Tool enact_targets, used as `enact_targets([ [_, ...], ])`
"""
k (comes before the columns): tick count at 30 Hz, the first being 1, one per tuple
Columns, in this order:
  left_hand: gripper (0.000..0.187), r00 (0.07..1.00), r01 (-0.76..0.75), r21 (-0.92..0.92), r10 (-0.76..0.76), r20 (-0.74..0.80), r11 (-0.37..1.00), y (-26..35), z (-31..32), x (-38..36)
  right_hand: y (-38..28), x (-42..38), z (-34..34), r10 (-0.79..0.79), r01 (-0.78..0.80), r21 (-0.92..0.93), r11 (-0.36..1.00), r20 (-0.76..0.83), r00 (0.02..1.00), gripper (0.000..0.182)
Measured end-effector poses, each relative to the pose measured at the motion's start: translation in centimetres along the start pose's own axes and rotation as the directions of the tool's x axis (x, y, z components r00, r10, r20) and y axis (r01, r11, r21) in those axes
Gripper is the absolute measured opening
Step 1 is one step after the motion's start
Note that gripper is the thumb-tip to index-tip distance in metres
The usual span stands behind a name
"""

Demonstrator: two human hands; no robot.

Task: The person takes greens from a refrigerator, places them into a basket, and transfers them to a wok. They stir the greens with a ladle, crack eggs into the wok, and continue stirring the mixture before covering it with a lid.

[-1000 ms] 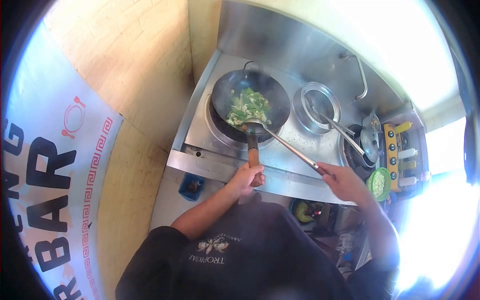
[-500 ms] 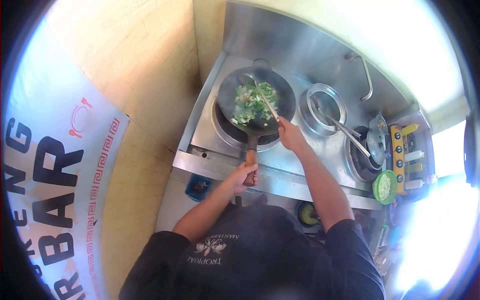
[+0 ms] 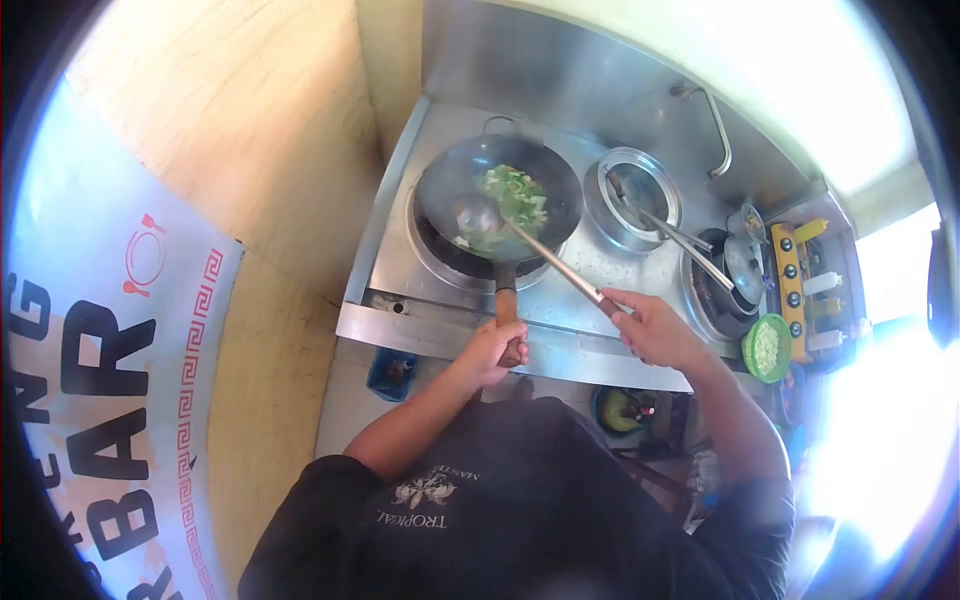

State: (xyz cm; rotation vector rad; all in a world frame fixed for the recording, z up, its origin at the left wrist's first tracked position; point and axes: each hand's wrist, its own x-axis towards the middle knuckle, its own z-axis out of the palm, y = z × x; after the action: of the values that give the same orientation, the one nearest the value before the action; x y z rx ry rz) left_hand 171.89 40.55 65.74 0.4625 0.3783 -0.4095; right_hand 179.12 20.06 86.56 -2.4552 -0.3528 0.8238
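We see left hand [image 3: 490, 354] closed around wok handle [image 3: 507, 304]; right hand [image 3: 655, 330] grips ladle [image 3: 558, 263], bowl [image 3: 479, 215] in wok [image 3: 448, 183] beside greens [image 3: 520, 193].

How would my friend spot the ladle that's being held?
On the steel stove, find the big dark wok at the left. A long metal ladle slants from inside it to the right hand. Unlike the long tools across the round pot, it's held.

A wok [image 3: 447, 190], steel stove [image 3: 640, 305] and banner [image 3: 128, 350] show an eatery's kitchen.
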Motion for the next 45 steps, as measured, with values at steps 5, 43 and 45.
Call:
enact_targets([
  [5,0.017,1.0,-0.007,0.068,0.008,-0.01,0.998,-0.6,-0.6,0.8,1.0,0.0,2.3,-0.094,0.066,-0.596,0.801,-0.016,0.995,0.045],
  [43,0.059,0.876,-0.423,0.464,0.482,-0.01,0.778,2.7,1.0,2.3,1.9,2.6,5.7,-0.132,0.027,-0.328,0.944,-0.301,0.945,0.044],
  [45,0.064,0.929,-0.343,0.221,0.365,-0.067,0.913,4.6,2.4,3.3,2.0,-0.4,4.1,-0.288,0.146,-0.337,0.93,-0.425,0.858,0.049],
])
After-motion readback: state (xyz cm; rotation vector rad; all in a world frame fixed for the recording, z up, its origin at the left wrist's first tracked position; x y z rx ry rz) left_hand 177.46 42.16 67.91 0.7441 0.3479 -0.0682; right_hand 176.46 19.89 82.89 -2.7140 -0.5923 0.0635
